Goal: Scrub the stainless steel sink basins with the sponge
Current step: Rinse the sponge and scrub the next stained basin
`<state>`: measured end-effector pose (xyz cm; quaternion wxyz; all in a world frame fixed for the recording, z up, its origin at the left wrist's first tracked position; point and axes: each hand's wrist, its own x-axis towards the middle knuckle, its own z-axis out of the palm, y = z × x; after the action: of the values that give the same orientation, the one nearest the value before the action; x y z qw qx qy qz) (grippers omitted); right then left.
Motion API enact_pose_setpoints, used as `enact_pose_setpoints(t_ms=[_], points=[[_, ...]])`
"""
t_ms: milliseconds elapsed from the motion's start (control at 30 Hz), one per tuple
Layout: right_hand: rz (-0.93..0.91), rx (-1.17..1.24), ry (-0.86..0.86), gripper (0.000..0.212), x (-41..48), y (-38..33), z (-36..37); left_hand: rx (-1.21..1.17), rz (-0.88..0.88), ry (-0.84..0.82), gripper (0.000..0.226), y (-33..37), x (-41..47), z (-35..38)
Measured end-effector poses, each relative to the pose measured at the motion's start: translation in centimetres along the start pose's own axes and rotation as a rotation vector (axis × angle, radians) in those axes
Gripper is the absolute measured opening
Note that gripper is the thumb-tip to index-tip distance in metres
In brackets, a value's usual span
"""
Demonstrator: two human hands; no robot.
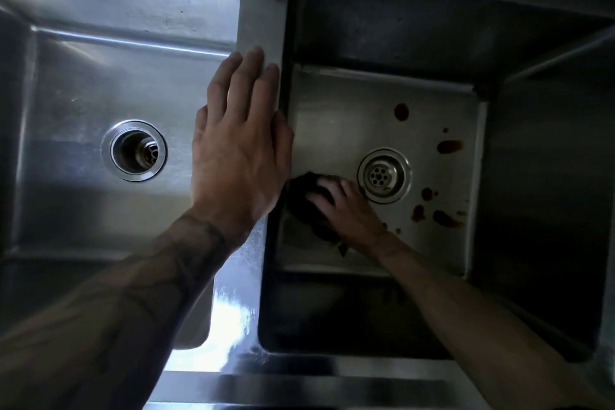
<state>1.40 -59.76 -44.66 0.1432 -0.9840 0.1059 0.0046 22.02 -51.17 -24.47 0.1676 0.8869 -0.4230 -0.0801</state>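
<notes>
The person's left hand (238, 150) lies flat on the steel divider (263, 10) between the two stainless steel sink basins, its grip fully open with fingers straight and holding nothing. In the right-hand basin (332, 123) the right hand (346, 210) presses a dark, crumpled sponge (301, 200) to the floor, its grip curled over it, just left of the round perforated drain (384, 175). Reddish-brown stains (449, 146) dot the floor beyond the drain.
</notes>
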Motion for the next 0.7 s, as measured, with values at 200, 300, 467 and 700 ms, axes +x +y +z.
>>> enact_pose_setpoints(t_ms=[200, 300, 467, 700], points=[[0.582, 0.026, 0.223, 0.050, 5.7, -1.0, 0.7, 0.003, 0.008, -0.028, 0.051, -0.1, 0.1, -0.2], [0.161, 0.019, 0.121, 0.045, 2.4, -3.1, 1.5, 0.013, 0.003, -0.044, 0.052, 0.0, 0.1, -0.3], [0.123, 0.044, 0.077, 0.047, 0.8, 0.7, 0.4, 0.000, -0.010, -0.035, 0.052, 0.0, 0.1, -0.3], [0.107, 0.107, 0.008, 0.057, 0.6, -4.7, 2.0, 0.011, -0.007, -0.045, 0.053, 0.1, 0.1, -0.4]])
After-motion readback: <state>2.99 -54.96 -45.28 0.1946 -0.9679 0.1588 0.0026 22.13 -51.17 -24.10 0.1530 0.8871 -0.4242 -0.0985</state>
